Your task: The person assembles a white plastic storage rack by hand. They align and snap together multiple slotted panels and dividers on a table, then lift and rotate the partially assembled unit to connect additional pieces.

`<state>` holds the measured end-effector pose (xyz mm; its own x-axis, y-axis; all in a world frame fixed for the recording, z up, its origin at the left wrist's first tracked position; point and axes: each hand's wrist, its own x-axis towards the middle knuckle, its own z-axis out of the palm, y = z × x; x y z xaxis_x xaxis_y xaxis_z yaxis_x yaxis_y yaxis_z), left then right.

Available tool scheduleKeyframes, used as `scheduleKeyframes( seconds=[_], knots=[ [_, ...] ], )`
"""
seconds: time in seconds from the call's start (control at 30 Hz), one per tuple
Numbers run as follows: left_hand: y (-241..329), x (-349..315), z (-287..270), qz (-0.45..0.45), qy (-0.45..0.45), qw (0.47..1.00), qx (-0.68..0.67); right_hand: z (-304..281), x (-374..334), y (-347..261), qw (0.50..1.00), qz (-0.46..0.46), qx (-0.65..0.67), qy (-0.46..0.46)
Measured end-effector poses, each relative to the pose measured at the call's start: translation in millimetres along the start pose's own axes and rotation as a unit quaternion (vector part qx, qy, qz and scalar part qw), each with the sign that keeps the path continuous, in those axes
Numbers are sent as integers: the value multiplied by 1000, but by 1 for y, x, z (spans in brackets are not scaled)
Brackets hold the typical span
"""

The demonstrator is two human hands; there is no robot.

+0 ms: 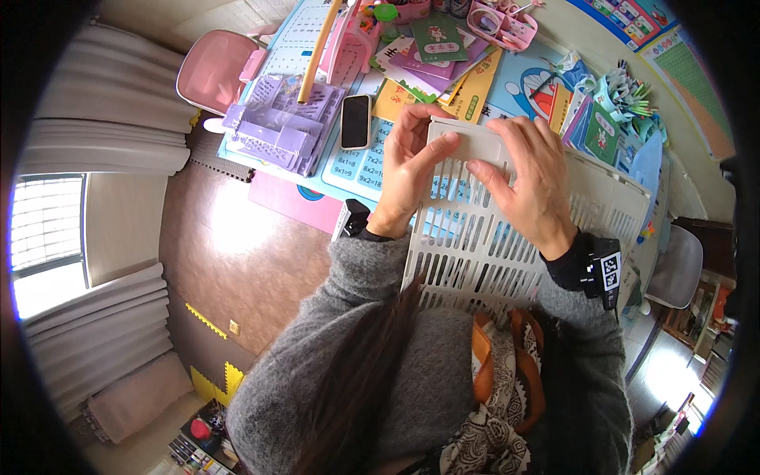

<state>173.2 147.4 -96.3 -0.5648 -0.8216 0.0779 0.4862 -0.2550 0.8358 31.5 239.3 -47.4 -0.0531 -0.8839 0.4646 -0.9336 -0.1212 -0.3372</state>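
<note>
A white plastic basket with slotted walls (453, 237) stands tilted up against the near side of the table, close to my body. My left hand (413, 165) grips its upper left corner, thumb pressed on the smooth solid strip and fingers behind the edge. My right hand (534, 178) is curled over the same top edge further right, with its thumb on the front face. Another slotted wall (609, 202) of the same white plastic stretches to the right, partly behind my right wrist. The fingertips behind the edge are hidden.
A black-screened phone (356, 122) lies left of my hands, beside a pile of purple packets (286, 127). Notebooks (439, 59) overlap beyond. Pink organizers (507, 28) stand at the back, more books (595, 131) at right. A pink chair (218, 71) stands left, a grey chair (679, 267) right.
</note>
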Motion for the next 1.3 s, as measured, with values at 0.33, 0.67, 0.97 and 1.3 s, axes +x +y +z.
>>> scheduleKeyframes(
  seconds=[0.33,0.67,0.97,1.3],
  knots=[
    [-9,6,-3,20,4,1000,-17,-3,4,5,1000,-16,4,-11],
    [-17,24,-66,-34,50,995,-75,-92,-71,145,888,343,306,0],
    [28,45,-55,-50,-55,972,224,-24,-137,108,789,250,504,247],
    [0,13,101,172,-349,734,557,-42,-143,61,865,217,359,275]
  ],
)
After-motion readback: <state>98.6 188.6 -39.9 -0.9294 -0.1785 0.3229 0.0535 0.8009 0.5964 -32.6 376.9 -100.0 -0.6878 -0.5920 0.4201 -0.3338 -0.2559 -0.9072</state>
